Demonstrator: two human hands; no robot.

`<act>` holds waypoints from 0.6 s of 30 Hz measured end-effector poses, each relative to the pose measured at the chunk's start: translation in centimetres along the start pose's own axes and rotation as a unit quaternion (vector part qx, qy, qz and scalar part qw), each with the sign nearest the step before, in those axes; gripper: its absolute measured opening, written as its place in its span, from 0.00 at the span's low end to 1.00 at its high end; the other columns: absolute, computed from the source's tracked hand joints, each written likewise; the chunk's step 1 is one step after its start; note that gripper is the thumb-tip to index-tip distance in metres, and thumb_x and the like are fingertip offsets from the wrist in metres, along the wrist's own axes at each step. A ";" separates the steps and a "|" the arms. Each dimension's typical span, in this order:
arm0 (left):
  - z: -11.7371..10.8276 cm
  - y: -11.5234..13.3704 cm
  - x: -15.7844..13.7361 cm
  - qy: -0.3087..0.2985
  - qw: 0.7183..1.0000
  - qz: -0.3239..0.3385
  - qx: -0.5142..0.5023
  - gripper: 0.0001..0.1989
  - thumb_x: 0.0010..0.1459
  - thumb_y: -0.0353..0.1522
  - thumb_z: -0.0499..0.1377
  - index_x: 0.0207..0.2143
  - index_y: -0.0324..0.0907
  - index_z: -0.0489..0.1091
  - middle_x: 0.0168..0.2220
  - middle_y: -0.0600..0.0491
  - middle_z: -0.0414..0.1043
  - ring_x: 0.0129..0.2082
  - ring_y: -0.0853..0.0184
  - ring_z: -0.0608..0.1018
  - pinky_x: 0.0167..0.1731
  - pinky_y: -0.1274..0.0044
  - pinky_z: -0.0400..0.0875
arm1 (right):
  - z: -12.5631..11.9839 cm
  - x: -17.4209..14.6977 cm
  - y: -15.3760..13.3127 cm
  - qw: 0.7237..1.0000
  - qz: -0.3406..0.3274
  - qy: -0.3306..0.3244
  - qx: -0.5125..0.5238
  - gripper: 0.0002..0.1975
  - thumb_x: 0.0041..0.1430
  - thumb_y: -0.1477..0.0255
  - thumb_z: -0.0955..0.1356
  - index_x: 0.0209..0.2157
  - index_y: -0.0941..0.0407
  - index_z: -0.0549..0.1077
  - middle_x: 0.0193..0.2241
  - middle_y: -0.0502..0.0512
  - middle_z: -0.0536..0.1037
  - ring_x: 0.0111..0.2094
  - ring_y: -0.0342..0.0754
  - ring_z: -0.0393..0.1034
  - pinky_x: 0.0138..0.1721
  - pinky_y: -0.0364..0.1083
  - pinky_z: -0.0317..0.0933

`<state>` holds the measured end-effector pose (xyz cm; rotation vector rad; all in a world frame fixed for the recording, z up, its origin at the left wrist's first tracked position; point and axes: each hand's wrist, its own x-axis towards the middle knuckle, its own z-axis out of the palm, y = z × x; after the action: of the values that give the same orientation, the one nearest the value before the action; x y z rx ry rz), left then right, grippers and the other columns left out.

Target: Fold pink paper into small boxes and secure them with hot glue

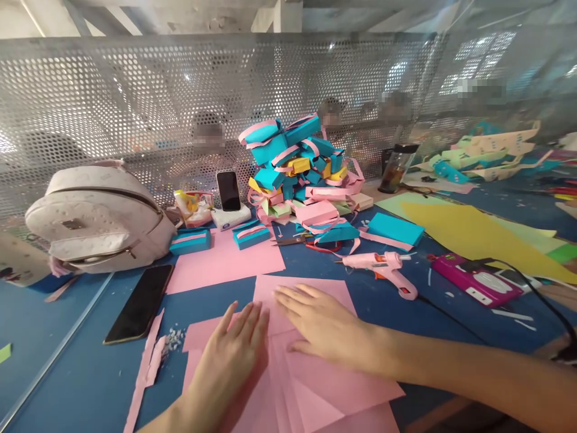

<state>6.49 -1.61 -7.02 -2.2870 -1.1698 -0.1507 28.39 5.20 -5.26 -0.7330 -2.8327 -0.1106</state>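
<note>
Both hands lie flat on a loose stack of pink paper sheets point(315, 385) at the near edge of the blue table point(81, 373). My left hand point(232, 355) presses palm down on the left part of the stack, fingers together and pointing away. Just right of it, my right hand point(324, 325) rests on the top sheet, fingers spread and pointing left, their tips close to those of the left hand. Neither hand grips anything.
A pink glue gun point(383, 267) and pink box point(478, 282) with a black cable lie to the right. A black phone point(140, 302) and beige backpack point(97, 219) sit left. Behind are another pink sheet point(225, 261), scissors point(293, 240), a pile of teal and pink boxes point(297, 174), and yellow paper point(473, 231).
</note>
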 end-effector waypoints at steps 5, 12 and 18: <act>-0.4 -2.8 -2.9 -0.008 0.999 -0.008 0.044 0.26 0.60 0.19 0.43 0.50 0.38 0.76 0.53 0.46 0.76 0.52 0.62 0.78 0.57 0.64 0.65 | 1.0 -3.2 2.3 0.998 0.050 -0.014 -0.041 0.43 0.60 0.45 0.63 0.61 0.67 0.64 0.63 0.71 0.63 0.64 0.61 0.57 0.62 0.59 0.55; 0.7 -4.9 -8.4 -0.072 0.994 -0.057 0.062 0.25 0.58 0.25 0.47 0.57 0.33 0.70 0.57 0.37 0.71 0.57 0.51 0.74 0.64 0.58 0.56 | 2.9 -7.0 3.7 0.991 0.100 0.032 -0.088 0.50 0.59 0.41 0.58 0.65 0.70 0.58 0.63 0.77 0.60 0.65 0.66 0.55 0.58 0.61 0.61; -3.6 -2.9 -6.7 0.027 1.000 -0.007 0.013 0.30 0.63 0.32 0.51 0.67 0.39 0.55 0.61 0.41 0.66 0.61 0.51 0.69 0.66 0.58 0.54 | -1.4 -5.8 0.7 0.996 0.086 0.034 0.001 0.38 0.65 0.56 0.64 0.67 0.65 0.55 0.65 0.70 0.58 0.66 0.62 0.54 0.61 0.58 0.58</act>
<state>0.62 -6.96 -5.08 -2.2394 -1.1534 -0.1995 33.94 2.89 -5.23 -0.9495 -2.6920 -0.1024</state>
